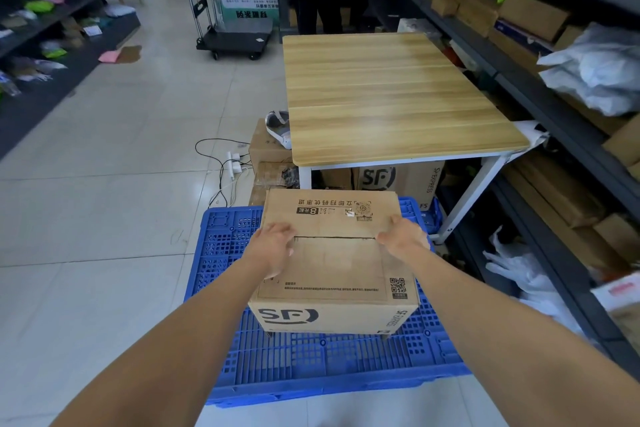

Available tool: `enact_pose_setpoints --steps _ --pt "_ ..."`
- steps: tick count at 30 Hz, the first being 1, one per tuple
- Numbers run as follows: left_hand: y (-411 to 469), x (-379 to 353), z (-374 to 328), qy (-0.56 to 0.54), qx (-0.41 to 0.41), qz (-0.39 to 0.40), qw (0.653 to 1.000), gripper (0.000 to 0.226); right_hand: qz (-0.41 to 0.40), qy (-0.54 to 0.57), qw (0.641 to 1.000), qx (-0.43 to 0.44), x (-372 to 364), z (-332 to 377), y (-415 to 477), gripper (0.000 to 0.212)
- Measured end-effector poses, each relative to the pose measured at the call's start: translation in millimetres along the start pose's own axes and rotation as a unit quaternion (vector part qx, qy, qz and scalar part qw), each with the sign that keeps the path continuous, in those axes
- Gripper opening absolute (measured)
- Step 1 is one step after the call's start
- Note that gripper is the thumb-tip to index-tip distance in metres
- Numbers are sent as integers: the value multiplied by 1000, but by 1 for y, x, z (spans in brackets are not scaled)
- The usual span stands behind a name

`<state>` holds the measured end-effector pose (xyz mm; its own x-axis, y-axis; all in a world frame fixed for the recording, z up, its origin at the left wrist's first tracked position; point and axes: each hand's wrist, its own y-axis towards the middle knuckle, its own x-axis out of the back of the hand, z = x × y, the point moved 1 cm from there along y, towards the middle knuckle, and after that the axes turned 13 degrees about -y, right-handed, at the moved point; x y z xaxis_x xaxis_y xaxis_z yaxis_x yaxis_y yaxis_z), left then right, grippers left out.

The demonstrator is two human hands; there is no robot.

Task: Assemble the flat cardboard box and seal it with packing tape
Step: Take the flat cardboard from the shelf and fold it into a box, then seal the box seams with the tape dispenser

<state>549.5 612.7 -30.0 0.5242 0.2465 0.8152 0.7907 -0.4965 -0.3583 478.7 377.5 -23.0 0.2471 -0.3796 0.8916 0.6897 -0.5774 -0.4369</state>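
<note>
So the cardboard box (334, 263) is standing squared up on a blue plastic pallet (311, 364) in the lower middle of the frame, top flaps folded shut with the seam running left to right between the two hands. Left hand (275, 248) lies flat on the left end of that seam, fingers (287, 236) spread and pressing down, not gripping anything; right hand (403, 236) does the same on the right end, its fingers (384, 237) curled a bit onto the flap. The box's right edge sits close to the pallet's right edge, with more blue showing on the left and in front. Loads of open tile floor (104, 149) toward the left of the frame, while the right side is tight: a wooden bench (391, 97) just behind the pallet and shelving (571, 87) crammed with cartons along the right edge. Print-wise, the front face reads "SF" with "SF EXPRESS" at the corner, there's a QR code near the top's right edge (the Chinese lines are upside down from here), and another SF EXPRESS carton (405, 180) sits under the bench.
</note>
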Motion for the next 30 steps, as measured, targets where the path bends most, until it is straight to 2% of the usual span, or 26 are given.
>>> enact_pose_setpoints --steps 4,8,12,18,23,26,30 --pt "1 9 -10 -11 7 -10 1000 48 -35 -31 999 0 12 0 -8 39" --pt "4 22 -31 -25 -8 -39 999 36 -68 2 997 39 35 1 -14 39" --pt "3 36 -73 14 -71 -52 996 39 -97 30 991 83 59 -8 -28 44" --pt "-8 45 -153 10 -184 -71 980 40 -182 -52 977 103 98 -53 -60 42" --pt "-37 22 -261 25 -321 -68 944 32 -252 -92 962 49 127 -149 -100 45" --pt "-67 -10 -342 27 -405 -44 913 34 -276 -108 955 -26 136 -234 -134 40" --pt "-125 -72 -456 25 -520 -9 854 35 -280 -101 943 -152 133 -368 -198 36"
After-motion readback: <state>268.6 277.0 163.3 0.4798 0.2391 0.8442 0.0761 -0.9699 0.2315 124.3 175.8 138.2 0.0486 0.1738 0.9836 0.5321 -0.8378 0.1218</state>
